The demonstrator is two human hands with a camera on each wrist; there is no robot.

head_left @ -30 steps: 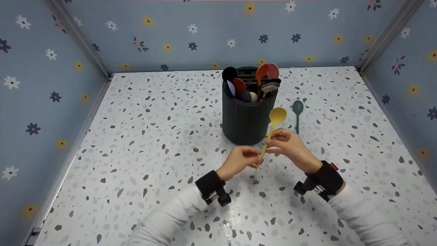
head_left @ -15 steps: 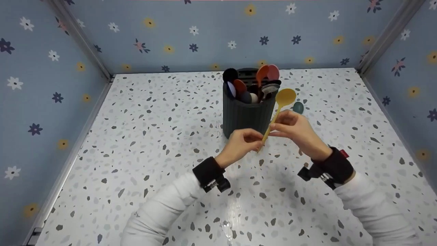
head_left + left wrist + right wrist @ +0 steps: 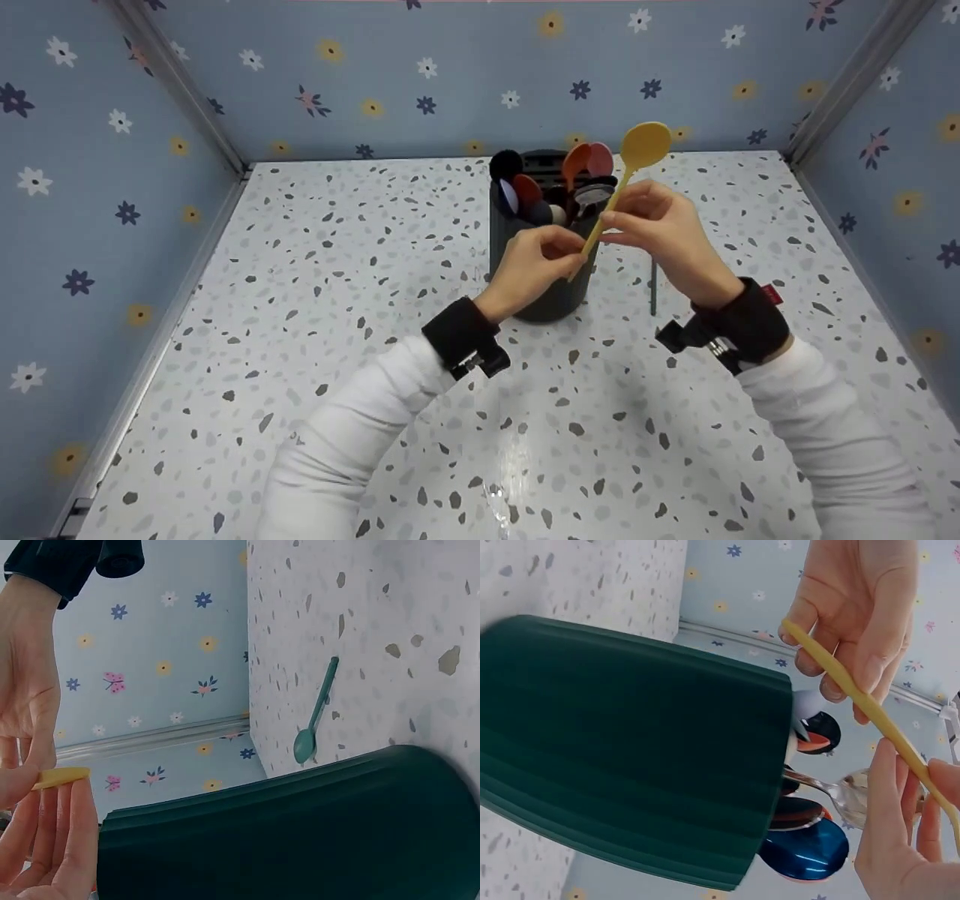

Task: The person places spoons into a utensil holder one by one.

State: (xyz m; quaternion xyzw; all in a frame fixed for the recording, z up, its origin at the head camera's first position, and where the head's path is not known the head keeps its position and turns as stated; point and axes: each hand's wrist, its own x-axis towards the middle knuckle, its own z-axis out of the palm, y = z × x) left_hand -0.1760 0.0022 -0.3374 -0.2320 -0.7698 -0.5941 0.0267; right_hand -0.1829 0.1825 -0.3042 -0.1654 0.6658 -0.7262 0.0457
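A yellow long-handled spoon [image 3: 646, 145] is held up in front of the ribbed dark green utensil holder [image 3: 546, 301], bowl upward and tilted to the right. My left hand [image 3: 529, 268] pinches it near the handle's lower end. Higher up the handle, my right hand [image 3: 667, 238] pinches it between thumb and fingers. In the right wrist view, the yellow handle [image 3: 883, 720] runs through both hands beside the holder's mouth. Several spoons stand in the holder, among them an orange one [image 3: 576, 159], a pink one [image 3: 601, 159] and a metal one [image 3: 855, 799].
A dark green spoon [image 3: 304, 744] lies on the speckled white table [image 3: 337, 300], right of the holder. Its bowl is hidden behind my right hand in the head view. Blue flowered panels [image 3: 465, 67] wall in the back and both sides.
Both hands have risen and moved away from the front with the yellow spoon, from low by the holder's base to near its rim. The holder and the green spoon have stayed put.
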